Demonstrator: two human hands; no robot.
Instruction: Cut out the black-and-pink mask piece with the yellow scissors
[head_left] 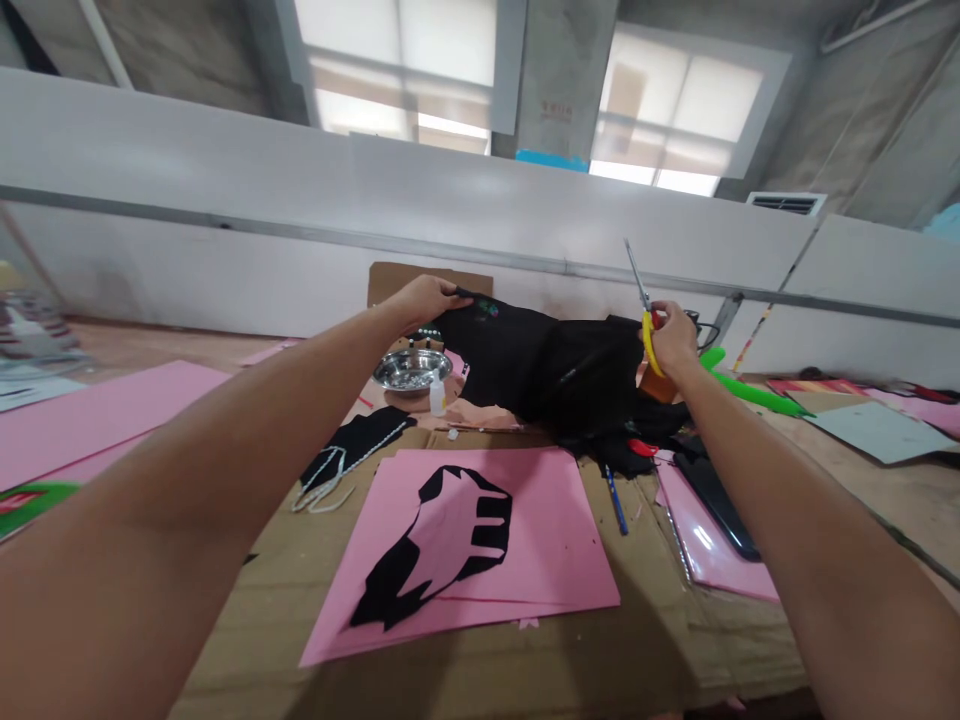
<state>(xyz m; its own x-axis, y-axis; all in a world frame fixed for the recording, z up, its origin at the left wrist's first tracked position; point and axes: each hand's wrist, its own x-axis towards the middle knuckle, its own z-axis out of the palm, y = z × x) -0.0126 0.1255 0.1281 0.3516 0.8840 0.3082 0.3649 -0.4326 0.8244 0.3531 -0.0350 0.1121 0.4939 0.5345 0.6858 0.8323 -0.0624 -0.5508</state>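
Note:
My left hand (429, 304) pinches the upper left corner of a black cloth (517, 365), raised above the far part of the work surface. My right hand (670, 340) is closed around the yellow and red handles of scissors (646, 318), whose blades point up. The cloth's right side reaches close to my right hand; whether those fingers also grip it is hard to see. Below, black cut-out pieces (397, 580) lie on stacked pink sheets (555, 550).
Brown cardboard (300, 600) lies under the sheets. Behind them are a metal bowl (412, 370) and a small white bottle (437, 393). A blue pencil (616, 502), a black case (716, 505) and a green object (757, 395) are at the right. A white partition (262, 260) stands behind.

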